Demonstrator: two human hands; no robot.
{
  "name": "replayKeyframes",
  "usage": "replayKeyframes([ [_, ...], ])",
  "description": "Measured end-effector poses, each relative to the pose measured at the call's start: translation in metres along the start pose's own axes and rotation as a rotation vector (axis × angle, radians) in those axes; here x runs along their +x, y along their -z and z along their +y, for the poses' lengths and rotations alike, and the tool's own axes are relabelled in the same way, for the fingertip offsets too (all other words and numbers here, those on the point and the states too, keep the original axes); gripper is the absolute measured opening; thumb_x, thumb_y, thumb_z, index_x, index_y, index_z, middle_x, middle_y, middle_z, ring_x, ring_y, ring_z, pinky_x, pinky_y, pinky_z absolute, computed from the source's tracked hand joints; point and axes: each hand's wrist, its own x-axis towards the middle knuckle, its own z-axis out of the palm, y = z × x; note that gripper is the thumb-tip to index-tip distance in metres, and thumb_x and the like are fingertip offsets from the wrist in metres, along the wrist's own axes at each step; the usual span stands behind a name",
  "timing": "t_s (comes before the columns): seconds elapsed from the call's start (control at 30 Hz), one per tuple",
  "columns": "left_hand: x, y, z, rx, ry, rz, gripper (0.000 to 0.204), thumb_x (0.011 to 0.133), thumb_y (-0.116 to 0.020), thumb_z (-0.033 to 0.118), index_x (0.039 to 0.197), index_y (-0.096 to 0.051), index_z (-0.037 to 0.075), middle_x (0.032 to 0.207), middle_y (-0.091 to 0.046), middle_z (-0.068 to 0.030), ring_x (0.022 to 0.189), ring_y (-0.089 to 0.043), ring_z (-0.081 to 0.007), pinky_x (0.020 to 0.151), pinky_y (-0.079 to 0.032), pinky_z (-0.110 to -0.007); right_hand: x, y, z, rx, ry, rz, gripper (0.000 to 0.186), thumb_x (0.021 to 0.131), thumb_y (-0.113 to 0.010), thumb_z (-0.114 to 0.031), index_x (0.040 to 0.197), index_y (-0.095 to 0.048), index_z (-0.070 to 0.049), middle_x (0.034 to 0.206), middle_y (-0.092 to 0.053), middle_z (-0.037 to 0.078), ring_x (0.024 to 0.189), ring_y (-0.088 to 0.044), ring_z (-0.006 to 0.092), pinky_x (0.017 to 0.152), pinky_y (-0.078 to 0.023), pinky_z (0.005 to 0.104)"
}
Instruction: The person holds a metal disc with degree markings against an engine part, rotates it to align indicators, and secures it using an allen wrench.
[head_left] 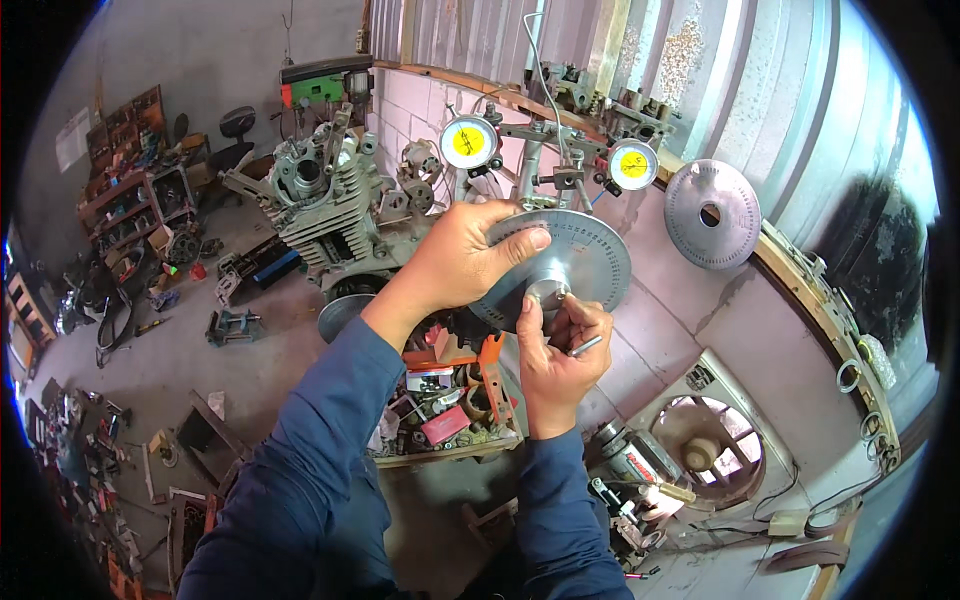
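My left hand (pixel 462 254) grips a round grey metal degree wheel (pixel 597 243) by its upper left edge, the thumb lying across its face. Fine graduation marks run round the wheel's rim, and a shiny stepped hub (pixel 547 282) stands out from its centre. Below the hub my right hand (pixel 556 372) is closed, its thumb and fingertips at the hub's lower edge. A thin metal rod (pixel 586 346) sticks out from between its curled fingers; the rod's other end is hidden. Just behind the wheel are two yellow-faced dial gauges (pixel 468 142) on metal stands.
A finned engine (pixel 318 205) stands to the left of my hands. Beneath them is a tray (pixel 450 455) crowded with tools and parts. Another graduated disc (pixel 712 214) hangs on the right wall, above a round fan opening (pixel 705 448). Tools and parts litter the floor at left.
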Motion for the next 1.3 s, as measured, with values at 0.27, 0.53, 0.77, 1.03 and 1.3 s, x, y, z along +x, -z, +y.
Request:
replayKeyframes([
  [0.27,0.0,0.0,0.002,0.005,0.009,0.001,0.034,0.096,-0.073,0.031,0.102,-0.072,-0.002,0.084,-0.071,-0.0017,0.079,-0.06,-0.006,0.07,-0.051,-0.027,0.0,0.005,-0.011,0.026,-0.118,-0.041,0.035,0.084,-0.082,-0.007,0.107,-0.056,0.001,0.085,-0.058,0.005,0.067,-0.052,0.0081,0.057,-0.044,0.0221],
  [0.53,-0.001,-0.005,0.004,0.002,-0.008,0.006,0.035,0.096,-0.073,0.033,0.1,-0.071,-0.002,0.081,-0.07,-0.0015,0.077,-0.059,-0.0059,0.068,-0.05,-0.027,0.024,0.034,-0.032,-0.121,-0.005,-0.098,0.029,0.103,-0.048,-0.019,0.123,-0.054,0.001,0.087,-0.052,0.001,0.069,-0.043,0.0057,0.062,-0.037,0.0197],
  [0.77,-0.003,0.001,0.002,0.002,0.032,-0.006,0.035,0.096,-0.073,0.032,0.103,-0.071,-0.002,0.085,-0.071,-0.0029,0.079,-0.06,-0.0065,0.071,-0.051,-0.028,0.05,0.065,-0.118,-0.282,-0.331,-0.288,0.025,0.104,-0.054,-0.018,0.118,-0.059,0.003,0.071,-0.052,0.001,0.06,-0.047,0.0071,0.057,-0.036,0.023],
  [1.03,-0.001,0.0,0.005,0.006,-0.009,-0.012,0.034,0.097,-0.072,0.03,0.104,-0.071,-0.003,0.086,-0.071,-0.002,0.08,-0.061,-0.0073,0.073,-0.052,-0.028,0.058,0.089,-0.114,-0.397,0.205,-0.217,0.027,0.101,-0.057,-0.022,0.104,-0.065,0.003,0.091,-0.06,0.011,0.071,-0.054,0.0146,0.063,-0.042,0.0267],
  [1.3,-0.001,-0.001,0.003,-0.076,0.024,-0.014,0.033,0.097,-0.072,0.03,0.104,-0.071,-0.002,0.085,-0.071,-0.0023,0.077,-0.061,-0.0069,0.07,-0.052,-0.027,0.043,0.081,-0.111,-0.056,0.235,0.115,0.025,0.111,-0.04,-0.023,0.124,-0.048,-0.004,0.084,-0.067,0.016,0.059,-0.054,0.0123,0.055,-0.042,0.0228],
])
